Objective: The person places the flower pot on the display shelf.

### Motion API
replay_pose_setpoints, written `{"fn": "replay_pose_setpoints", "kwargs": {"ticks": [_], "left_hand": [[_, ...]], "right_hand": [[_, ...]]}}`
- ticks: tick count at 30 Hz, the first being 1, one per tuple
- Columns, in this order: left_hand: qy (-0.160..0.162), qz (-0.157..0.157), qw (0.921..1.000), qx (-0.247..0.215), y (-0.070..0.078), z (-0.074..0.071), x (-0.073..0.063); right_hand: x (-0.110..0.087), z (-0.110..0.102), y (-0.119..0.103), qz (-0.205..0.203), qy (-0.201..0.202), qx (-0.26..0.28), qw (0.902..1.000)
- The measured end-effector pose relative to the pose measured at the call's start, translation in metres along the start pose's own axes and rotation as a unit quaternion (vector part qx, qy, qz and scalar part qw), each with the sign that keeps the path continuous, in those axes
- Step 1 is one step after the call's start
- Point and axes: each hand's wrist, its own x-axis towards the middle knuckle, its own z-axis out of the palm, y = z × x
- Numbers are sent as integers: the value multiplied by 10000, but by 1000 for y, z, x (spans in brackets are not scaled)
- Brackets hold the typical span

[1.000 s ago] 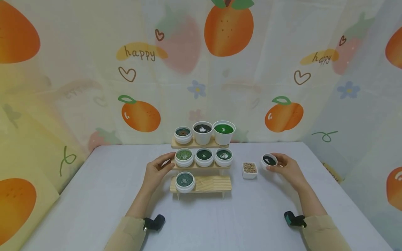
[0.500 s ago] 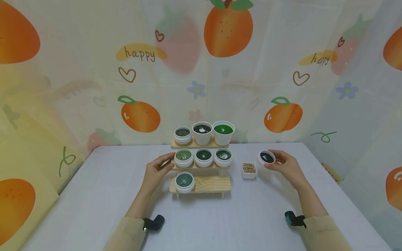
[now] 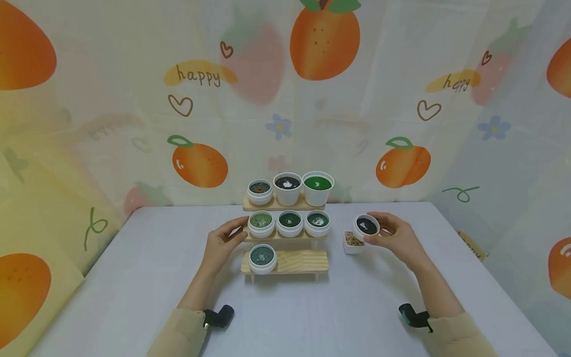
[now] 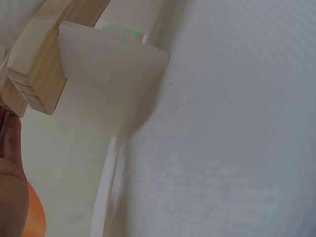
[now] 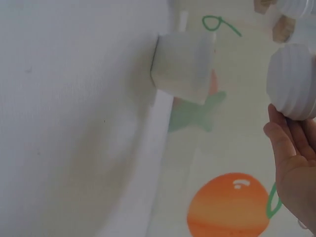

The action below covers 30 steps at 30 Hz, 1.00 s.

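In the head view a three-step wooden rack (image 3: 299, 261) bears several white cups with green or dark contents. My left hand (image 3: 224, 243) grips the left end of its middle shelf, thumb at the front, beside the cup with pale green contents (image 3: 261, 220). My right hand (image 3: 394, 238) holds a round white cup with near-black contents and white flecks (image 3: 367, 226), tilted towards me and raised off the table. In the right wrist view its ribbed white side (image 5: 290, 81) shows above the fingers. Behind it, partly covered, stands a small square white tub of tan grains (image 3: 354, 244).
On the bottom shelf one cup with grey-green contents (image 3: 262, 258) stands at the left, with bare wood to its right. Three cups fill the middle shelf; the top shelf bears a low cup (image 3: 260, 191) and two taller ones. A fruit-print cloth (image 3: 312, 124) hangs behind the white table (image 3: 339, 317).
My right hand has carried the dark cup leftwards and slightly up, so that it now partly covers the tub of grains. The left hand and the rack have stayed still.
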Motion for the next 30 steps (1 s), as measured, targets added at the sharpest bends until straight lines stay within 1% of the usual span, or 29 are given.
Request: {"fn": "replay_pose_setpoints", "kwargs": {"ticks": [5, 12, 16, 24, 30], "left_hand": [[-9, -3, 10000, 0, 0, -1, 0], [-27, 10, 10000, -16, -1, -1, 1], [-36, 29, 10000, -12, -2, -1, 1], [-28, -1, 10000, -25, 0, 0, 0], [-14, -34, 10000, -7, 0, 0, 0]], "right_hand": [[-1, 9, -4, -140, -110, 87, 9998], [-4, 22, -6, -184, -369, 121, 9991], [-7, 27, -9, -334, -439, 208, 9983], [-16, 40, -15, -477, -700, 227, 9962], [-19, 54, -18, -605, -913, 360, 9933]]}}
